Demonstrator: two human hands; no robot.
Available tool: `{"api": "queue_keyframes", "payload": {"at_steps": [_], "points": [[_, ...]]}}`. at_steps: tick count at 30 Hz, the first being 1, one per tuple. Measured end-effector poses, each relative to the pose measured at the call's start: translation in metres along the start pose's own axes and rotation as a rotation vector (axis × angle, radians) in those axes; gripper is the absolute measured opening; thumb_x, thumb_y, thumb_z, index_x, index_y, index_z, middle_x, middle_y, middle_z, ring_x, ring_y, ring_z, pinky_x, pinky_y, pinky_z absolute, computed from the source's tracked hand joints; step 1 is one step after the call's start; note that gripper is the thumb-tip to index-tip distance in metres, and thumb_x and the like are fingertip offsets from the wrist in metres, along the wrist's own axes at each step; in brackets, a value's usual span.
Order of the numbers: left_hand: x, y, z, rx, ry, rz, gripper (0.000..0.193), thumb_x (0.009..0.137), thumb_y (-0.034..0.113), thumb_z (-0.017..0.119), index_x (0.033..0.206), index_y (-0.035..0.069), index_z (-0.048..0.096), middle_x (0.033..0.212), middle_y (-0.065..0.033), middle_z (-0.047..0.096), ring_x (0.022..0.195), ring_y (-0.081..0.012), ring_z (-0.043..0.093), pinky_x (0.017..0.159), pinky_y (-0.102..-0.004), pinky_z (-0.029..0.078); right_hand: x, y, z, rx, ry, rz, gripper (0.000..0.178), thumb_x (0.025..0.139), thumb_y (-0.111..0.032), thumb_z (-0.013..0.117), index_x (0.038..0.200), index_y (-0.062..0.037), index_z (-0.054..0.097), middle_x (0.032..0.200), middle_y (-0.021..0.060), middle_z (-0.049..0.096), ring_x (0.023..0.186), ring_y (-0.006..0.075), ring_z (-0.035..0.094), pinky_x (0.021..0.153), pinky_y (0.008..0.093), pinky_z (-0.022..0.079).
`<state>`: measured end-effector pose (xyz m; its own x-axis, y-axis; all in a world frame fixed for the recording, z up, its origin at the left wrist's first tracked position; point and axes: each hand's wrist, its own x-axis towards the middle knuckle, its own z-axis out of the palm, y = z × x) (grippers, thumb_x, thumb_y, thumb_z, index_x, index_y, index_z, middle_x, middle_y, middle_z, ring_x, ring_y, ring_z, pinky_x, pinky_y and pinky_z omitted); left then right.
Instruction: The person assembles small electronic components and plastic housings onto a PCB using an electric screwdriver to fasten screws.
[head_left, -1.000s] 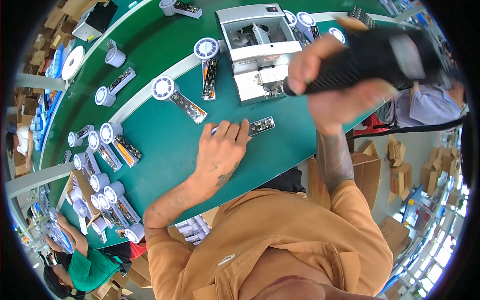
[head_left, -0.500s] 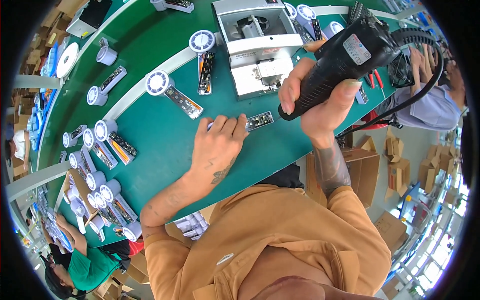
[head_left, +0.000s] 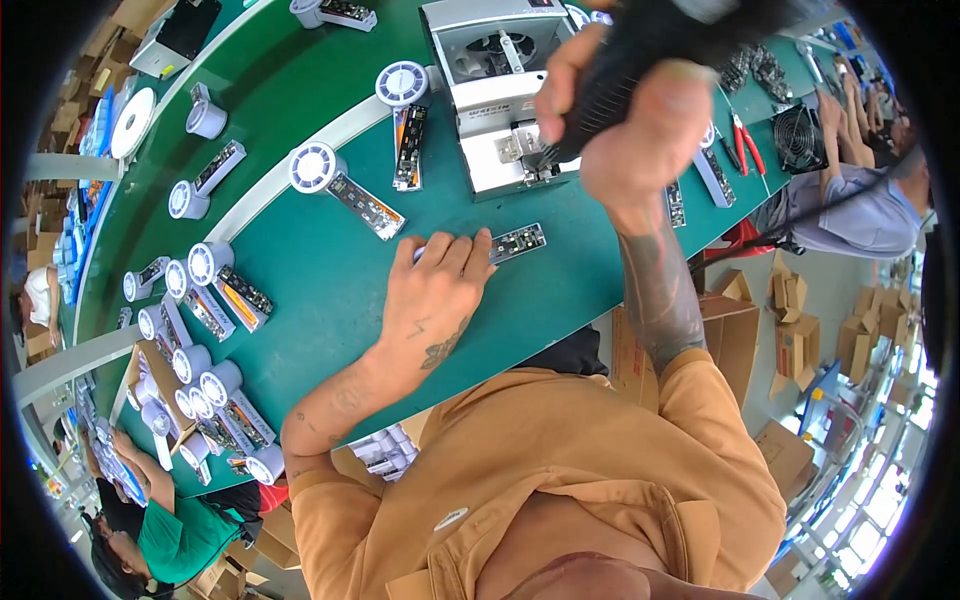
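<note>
My left hand [head_left: 437, 290] is closed over a white handheld fan that lies on the green table; its round head is mostly hidden under the fingers. The open handle end with a bare circuit board [head_left: 520, 240] sticks out to the right. In my right hand [head_left: 645, 135], blurred by motion, is a black electric screwdriver [head_left: 632, 75]. Its tip is at the front of a grey metal screw feeder [head_left: 530, 104], by the small pick-up mechanism; exact contact is too small to tell.
Several similar fans, such as this one [head_left: 316, 167], lie left of the feeder, with more crowded at the left edge beside a cardboard box [head_left: 135, 375]. Red-handled pliers [head_left: 746, 145] and a black fan [head_left: 798, 138] lie to the right. Co-workers sit at both sides.
My right hand has lifted the electric screwdriver off the circuit board end and carried it up and away to the screw feeder. My left hand stays put on the handheld fan.
</note>
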<state>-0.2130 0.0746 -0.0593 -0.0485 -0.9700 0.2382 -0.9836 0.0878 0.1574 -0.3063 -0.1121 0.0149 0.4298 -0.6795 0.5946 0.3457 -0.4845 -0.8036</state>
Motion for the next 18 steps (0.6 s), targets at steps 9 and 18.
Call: {"api": "queue_keyframes", "payload": {"at_steps": [9, 18], "points": [[0.000, 0.000, 0.001, 0.000, -0.008, -0.022, 0.038, 0.082, 0.020, 0.073, 0.115, 0.002, 0.068, 0.093, -0.0042, 0.067, 0.090, -0.0181, 0.060, 0.079, -0.0342, 0.045, -0.035, -0.010, -0.003, 0.078, -0.010, 0.145, 0.089, 0.089, -0.076, 0.043, 0.125, 0.0048, 0.041, 0.060, 0.0091, 0.052, 0.043, 0.0151, 0.049, 0.041, 0.0281, 0.041], [-0.001, 0.000, 0.000, 0.008, -0.010, -0.004, 0.038, 0.082, 0.020, 0.073, 0.115, 0.002, 0.068, 0.095, -0.0041, 0.067, 0.090, -0.0172, 0.059, 0.079, -0.0335, 0.045, -0.052, -0.007, -0.009, 0.127, 0.005, 0.233, 0.090, 0.088, -0.079, 0.041, 0.128, 0.0023, 0.038, 0.062, 0.0078, 0.049, 0.043, 0.0153, 0.048, 0.041, 0.0288, 0.041]]}}
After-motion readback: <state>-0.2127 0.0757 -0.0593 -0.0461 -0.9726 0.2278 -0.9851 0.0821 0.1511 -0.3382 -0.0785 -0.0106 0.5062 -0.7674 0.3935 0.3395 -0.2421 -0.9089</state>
